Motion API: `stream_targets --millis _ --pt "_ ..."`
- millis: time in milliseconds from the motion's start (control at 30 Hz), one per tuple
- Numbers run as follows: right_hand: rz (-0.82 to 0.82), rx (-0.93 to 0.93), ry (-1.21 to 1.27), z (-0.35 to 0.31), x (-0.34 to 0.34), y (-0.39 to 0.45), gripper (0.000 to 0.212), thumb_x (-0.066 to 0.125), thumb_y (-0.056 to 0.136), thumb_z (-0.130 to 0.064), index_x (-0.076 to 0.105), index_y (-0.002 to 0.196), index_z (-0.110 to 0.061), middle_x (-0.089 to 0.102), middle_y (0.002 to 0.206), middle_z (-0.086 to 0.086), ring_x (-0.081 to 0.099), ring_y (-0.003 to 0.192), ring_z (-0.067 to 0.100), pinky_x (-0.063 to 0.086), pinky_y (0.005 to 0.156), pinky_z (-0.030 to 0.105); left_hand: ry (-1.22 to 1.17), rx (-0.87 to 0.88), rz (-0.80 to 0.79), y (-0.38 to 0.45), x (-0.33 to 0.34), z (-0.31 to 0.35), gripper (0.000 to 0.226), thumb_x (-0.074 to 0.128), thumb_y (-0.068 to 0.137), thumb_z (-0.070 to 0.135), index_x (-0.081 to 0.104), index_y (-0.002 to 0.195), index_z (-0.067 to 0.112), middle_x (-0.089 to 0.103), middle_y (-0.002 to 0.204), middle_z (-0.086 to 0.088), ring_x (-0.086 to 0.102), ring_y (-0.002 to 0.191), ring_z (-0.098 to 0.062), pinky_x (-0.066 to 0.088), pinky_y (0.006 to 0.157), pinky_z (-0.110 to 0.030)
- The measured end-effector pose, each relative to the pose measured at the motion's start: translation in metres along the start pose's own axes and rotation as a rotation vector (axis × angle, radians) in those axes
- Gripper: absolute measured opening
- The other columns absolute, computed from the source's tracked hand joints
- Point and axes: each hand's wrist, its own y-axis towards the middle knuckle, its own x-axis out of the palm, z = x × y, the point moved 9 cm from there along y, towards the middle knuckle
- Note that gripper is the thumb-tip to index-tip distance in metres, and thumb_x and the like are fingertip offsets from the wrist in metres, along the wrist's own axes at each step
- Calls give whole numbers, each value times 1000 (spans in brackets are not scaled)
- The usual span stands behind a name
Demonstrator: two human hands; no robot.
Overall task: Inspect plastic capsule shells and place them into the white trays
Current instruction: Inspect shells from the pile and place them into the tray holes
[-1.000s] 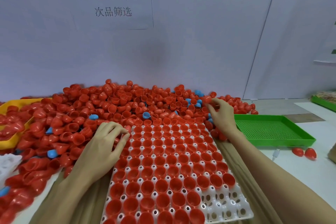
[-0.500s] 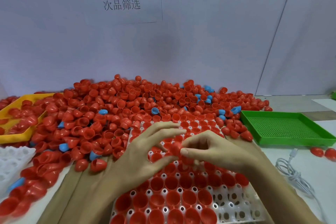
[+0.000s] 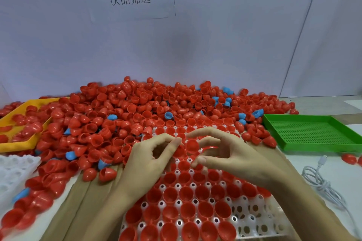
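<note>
A white tray (image 3: 252, 219) lies in front of me, most of its cups filled with red capsule shells (image 3: 186, 193); its near right corner is bare. Behind it spreads a big heap of loose red shells (image 3: 137, 107) with a few blue shells (image 3: 112, 117) mixed in. Both hands hover over the tray's middle, fingertips close together. My left hand (image 3: 150, 160) pinches a red shell (image 3: 179, 151) with thumb and forefinger. My right hand (image 3: 231, 154) curls its fingers round another red shell (image 3: 193, 145) right beside it.
A green perforated tray (image 3: 313, 133) stands at the right, a yellow tray (image 3: 25, 143) with red shells at the left. Another white tray (image 3: 13, 170) lies at the near left. A white cable (image 3: 321, 182) and two loose red shells (image 3: 349, 158) lie right of the tray. The wall stands close behind the heap.
My hands left the heap, came together over the tray holding a red shell between them, and have now drawn slightly apart, each with a shell.
</note>
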Motion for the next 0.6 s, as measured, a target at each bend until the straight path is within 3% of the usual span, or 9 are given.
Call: stream_targets --millis 100,200,333,400,467,600 --pt "44 -36 -8 -3 0 4 37 76 98 -23 65 133 -25 74 107 5 77 99 31 59 85 30 -14 -23 -16 0 3 -3 31 58 100 52 77 87 30 67 61 -2 65 55 -19 57 64 -37" --pt "54 -42 5 -2 -1 4 32 73 100 -21 66 130 -22 76 99 13 77 94 33 60 85 32 -91 -69 -52 0 7 -6 36 56 99 57 76 86 31 65 61 -1 63 54 -13 56 61 -27" --pt "78 -41 33 -3 -4 2 28 71 101 -18 67 129 -20 77 96 11 78 91 27 60 82 31 -144 -84 -177 -1 15 -5 28 67 93 60 75 106 36 74 87 -2 69 75 -17 58 74 -25" --pt "68 -22 19 -2 -4 1 29 76 98 -19 67 126 -20 76 100 9 77 92 25 60 84 32 -154 -91 -199 -1 17 -4 21 68 94 53 74 108 38 74 88 1 68 78 -13 58 78 -25" --pt "29 16 -3 1 -2 -1 30 79 96 -23 68 124 -21 75 110 5 77 98 25 61 91 38 -185 -137 -218 -2 20 -6 21 61 97 51 74 106 36 71 76 0 66 70 -12 57 75 -25" --pt "40 1 27 -1 0 0 22 67 104 -27 70 125 -21 74 117 3 78 96 27 62 87 33 -293 -187 -284 -5 26 -5 25 60 103 35 71 114 16 72 72 -3 68 63 -16 58 68 -25"
